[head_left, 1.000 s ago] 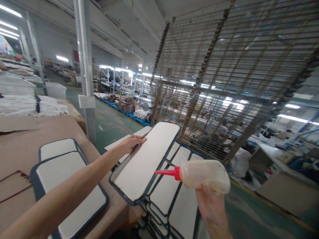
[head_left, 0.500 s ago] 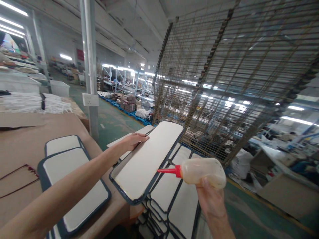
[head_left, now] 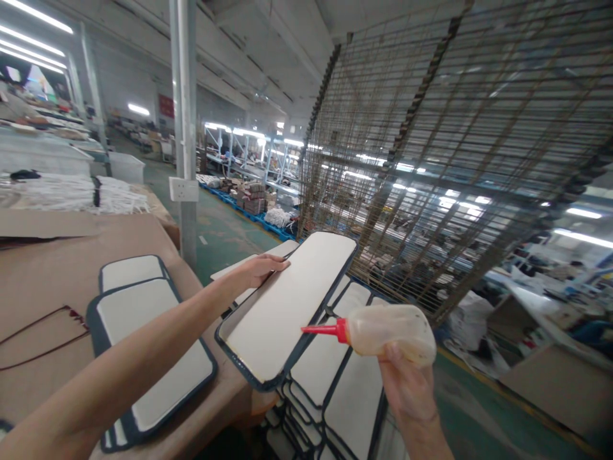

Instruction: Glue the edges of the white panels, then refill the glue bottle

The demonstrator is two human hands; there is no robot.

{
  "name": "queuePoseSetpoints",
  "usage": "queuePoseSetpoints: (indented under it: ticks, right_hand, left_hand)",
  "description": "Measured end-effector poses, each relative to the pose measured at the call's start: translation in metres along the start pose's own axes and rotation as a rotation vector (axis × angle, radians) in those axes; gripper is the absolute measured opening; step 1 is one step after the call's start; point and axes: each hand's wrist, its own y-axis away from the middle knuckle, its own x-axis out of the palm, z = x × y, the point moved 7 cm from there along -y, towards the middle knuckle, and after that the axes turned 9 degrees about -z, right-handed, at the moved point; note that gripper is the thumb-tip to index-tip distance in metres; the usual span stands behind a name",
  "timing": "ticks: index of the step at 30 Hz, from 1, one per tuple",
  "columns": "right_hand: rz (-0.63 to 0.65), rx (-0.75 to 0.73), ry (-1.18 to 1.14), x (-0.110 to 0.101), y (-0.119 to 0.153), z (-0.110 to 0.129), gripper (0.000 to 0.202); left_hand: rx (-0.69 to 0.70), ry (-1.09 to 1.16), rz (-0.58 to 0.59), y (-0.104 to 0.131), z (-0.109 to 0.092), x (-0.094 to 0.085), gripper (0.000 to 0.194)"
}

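Observation:
My left hand (head_left: 258,268) grips the far left edge of a long white panel with a dark blue rim (head_left: 287,306), held tilted above the table's right edge. My right hand (head_left: 407,386) holds a translucent squeeze bottle (head_left: 390,327) with a red nozzle that points left at the panel's right rim. Below the panel lie stacks of similar white panels (head_left: 335,383). Two more panels (head_left: 148,345) rest on the brown table.
The brown paper-covered table (head_left: 52,300) fills the left. A tall wire drying rack (head_left: 431,160) stands behind the stacks on the right. A metal post with a socket box (head_left: 184,189) rises behind the table. White bundles (head_left: 71,191) lie at the back left.
The view has shifted slightly, so everything sits a little to the right. Both hands keep their hold; the bottle nozzle stays near the panel's right rim.

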Motion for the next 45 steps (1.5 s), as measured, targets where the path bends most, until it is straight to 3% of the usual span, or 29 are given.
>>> queuePoseSetpoints:
  ticks: [15,22,31,35,40,45]
  right_hand:
    - [0.063,0.118,0.009,0.000,0.021,-0.016,0.048]
    - [-0.054,0.083,0.009,-0.005,0.001,0.003,0.063]
    - [0.115,0.024,0.025,0.028,-0.020,0.038,0.060]
    - [0.160,0.026,0.028,0.033,-0.025,0.041,0.067]
    - [0.251,0.058,0.058,0.034,-0.022,0.032,0.072]
    - [0.215,0.047,0.084,0.038,-0.025,0.032,0.065]
  left_hand:
    - [0.003,0.005,-0.055,-0.005,0.001,-0.006,0.033]
    - [0.000,0.019,-0.076,-0.001,0.003,-0.009,0.033]
    - [-0.049,0.047,-0.071,0.008,0.010,-0.013,0.019]
    - [-0.051,0.067,-0.079,0.007,0.013,-0.015,0.013]
    - [-0.026,0.083,-0.070,0.007,0.010,-0.018,0.022]
    - [-0.019,0.081,-0.091,0.004,0.012,-0.020,0.027]
